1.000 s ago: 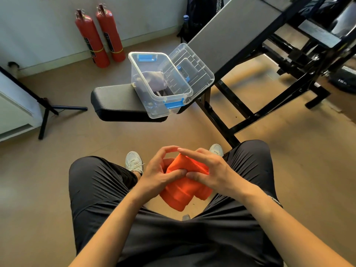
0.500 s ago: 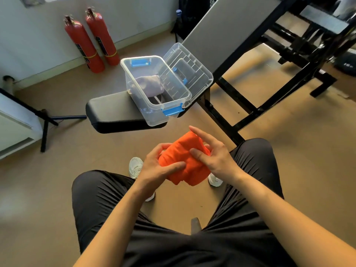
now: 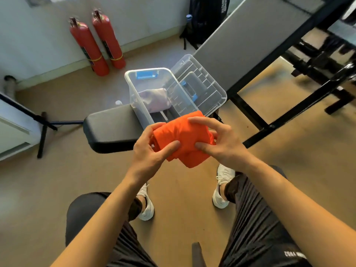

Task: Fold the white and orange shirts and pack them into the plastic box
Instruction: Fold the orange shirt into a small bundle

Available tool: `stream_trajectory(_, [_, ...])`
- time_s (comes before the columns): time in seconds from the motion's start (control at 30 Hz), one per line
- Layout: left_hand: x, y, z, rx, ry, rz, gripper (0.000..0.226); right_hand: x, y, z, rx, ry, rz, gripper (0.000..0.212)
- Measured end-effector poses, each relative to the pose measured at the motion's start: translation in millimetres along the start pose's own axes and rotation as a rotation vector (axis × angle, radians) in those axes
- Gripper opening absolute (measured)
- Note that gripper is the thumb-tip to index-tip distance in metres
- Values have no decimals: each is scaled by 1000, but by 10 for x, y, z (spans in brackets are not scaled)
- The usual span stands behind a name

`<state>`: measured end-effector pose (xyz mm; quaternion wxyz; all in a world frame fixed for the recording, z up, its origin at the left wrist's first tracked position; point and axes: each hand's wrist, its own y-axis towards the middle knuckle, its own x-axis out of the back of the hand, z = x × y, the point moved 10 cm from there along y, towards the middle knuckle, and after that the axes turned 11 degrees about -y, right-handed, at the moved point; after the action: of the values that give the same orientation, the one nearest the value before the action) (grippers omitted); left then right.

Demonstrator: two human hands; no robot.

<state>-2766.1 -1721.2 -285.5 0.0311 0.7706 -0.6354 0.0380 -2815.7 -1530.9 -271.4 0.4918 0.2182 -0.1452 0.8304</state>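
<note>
A folded orange shirt (image 3: 183, 135) is held in the air between both hands, just in front of the near rim of the clear plastic box (image 3: 133, 87). My left hand (image 3: 152, 151) grips its left end, thumb on top. My right hand (image 3: 219, 139) grips the right end with fingers curled over the top. The box stands on the black bench seat (image 3: 109, 126), and a folded white shirt (image 3: 154, 99) lies inside it. Its clear lid (image 3: 202, 89) with blue latches leans open on the right side.
The bench's grey backrest (image 3: 250, 39) rises behind the box on a black frame (image 3: 289, 116). Two red fire extinguishers (image 3: 96, 45) stand against the wall at the back left. A black backpack (image 3: 206, 18) leans by the wall. A black stand leg (image 3: 42, 132) crosses the floor at left.
Both hands have lifted the orange shirt up from my lap and forward, to the near edge of the box.
</note>
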Motion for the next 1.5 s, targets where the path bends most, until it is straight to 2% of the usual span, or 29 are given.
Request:
stream_trajectory(0.1, [220,277,-111,-153,98,-85,53,236,356,82,-1,-3,-78,63])
stream_trajectory(0.17, [384,460,-85,-261,244,-156,52,355,630,108,2,-57,-141,63])
stream_trajectory(0.23, [469,646,76,-268,385,-180,55,384,926,81,-7,-103,-189,63])
stream_trajectory(0.3, [465,776,299,-206,424,-153,58,309,1209,28,-36,-172,-192,64])
stream_trajectory(0.4, [423,814,519,-156,257,-123,52,69,1575,-42,-72,-296,-117,65])
stream_trajectory(0.5, [502,757,528,-196,173,-198,45,-274,1820,-110,-117,-375,16,64])
stream_trajectory(0.6, [619,709,550,-242,96,-250,42,-648,1950,-200,-181,-343,184,62])
stream_trajectory(0.7, [690,687,619,-256,46,-259,42,-871,2001,-330,-294,-199,287,61])
stream_trajectory(0.77, [691,670,649,-268,28,-250,42,-946,2046,-459,-330,-305,305,65])
stream_trajectory(0.9, [702,654,654,-287,4,-278,41,-1136,2085,-546,-208,-936,444,71])
stream_trajectory(1.03, [681,630,762,-255,-46,-294,40,-1068,2107,-348,-61,-1171,376,60])
stream_trajectory(1.17, [571,675,822,-243,-49,-258,41,-1000,2054,-293,16,-1295,320,49])
stream_trajectory(1.3, [567,714,777,-249,-55,-286,39,-1039,2000,-264,86,-1246,333,51])
stream_trajectory(1.43, [555,725,761,-255,-36,-289,42,-1149,1980,-16,351,-1320,292,51])
stream_trajectory(1.5, [544,728,773,-248,-47,-281,43,-1242,1935,-67,410,-1372,386,53])
